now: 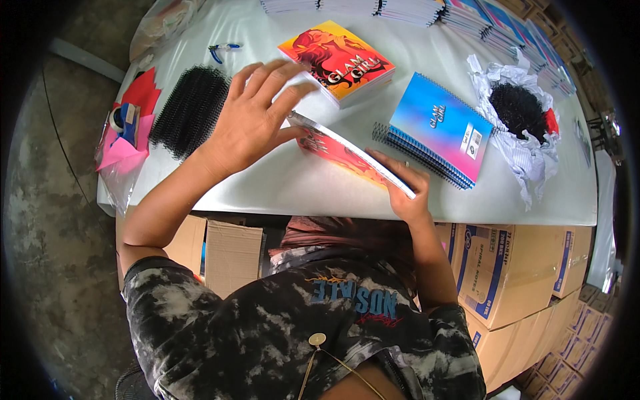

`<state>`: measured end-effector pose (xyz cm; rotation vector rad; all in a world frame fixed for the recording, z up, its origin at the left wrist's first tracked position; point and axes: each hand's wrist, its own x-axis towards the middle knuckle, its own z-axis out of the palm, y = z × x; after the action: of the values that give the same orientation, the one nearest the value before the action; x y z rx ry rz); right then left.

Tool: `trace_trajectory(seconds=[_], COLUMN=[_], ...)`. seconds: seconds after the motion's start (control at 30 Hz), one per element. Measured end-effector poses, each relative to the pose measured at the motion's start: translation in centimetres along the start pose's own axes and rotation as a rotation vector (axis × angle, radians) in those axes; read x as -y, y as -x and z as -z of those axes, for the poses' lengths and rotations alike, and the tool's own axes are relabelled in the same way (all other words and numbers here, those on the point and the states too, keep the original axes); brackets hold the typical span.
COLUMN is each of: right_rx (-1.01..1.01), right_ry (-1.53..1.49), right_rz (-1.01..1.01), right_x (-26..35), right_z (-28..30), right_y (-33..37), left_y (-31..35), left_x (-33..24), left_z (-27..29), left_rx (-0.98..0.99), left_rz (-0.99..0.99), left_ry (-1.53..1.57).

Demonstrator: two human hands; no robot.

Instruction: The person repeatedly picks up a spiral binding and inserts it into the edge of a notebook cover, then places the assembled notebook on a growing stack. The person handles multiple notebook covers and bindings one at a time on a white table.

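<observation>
Apparently light and fairly stiff, the red notebook (348, 160) suited edge-holding, right hand (419, 191) clamped there, left hand (257, 112) spread.

Looks like a bookbinding workshop, judging by black coils (188, 112) left, notebook stacks (467, 21) far right, cartons (527, 267) near right
</observation>
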<state>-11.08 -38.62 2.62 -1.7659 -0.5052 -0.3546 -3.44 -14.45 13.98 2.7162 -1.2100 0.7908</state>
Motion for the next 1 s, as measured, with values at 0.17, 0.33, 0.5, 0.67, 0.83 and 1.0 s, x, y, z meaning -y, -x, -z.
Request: trace_trajectory(seconds=[0.17,0.33,0.5,0.67,0.83,1.0], right_rx=[0.005,0.036,0.023,0.007,0.004,0.000], right_ry=[-0.007,-0.006,0.004,0.008,0.007,-0.077], right_rz=[-0.003,0.071,0.016,0.045,0.056,-0.065], right_x=[0.1,0.1,0.4,0.4,0.5,0.4], right_z=[-0.1,-0.5,-0.4,-0.5,-0.4,-0.1], right_y=[0.0,-0.1,0.1,0.3,0.5,0.7], left_y=[1.4,0.9,0.5,0.3,0.3,0.4], left_x=[1.6,0.9,1.0,0.5,-0.4,0.2], left_z=[0.1,1.4,2.3,2.0,2.1,1.3], left_rx=[0.273,0.371,0.273,0.293,0.266,0.109], left_rz=[-0.011,-0.014,-0.014,-0.038,-0.046,-0.096], left_ry=[0.099,0.155,0.080,0.101,0.034,0.040])
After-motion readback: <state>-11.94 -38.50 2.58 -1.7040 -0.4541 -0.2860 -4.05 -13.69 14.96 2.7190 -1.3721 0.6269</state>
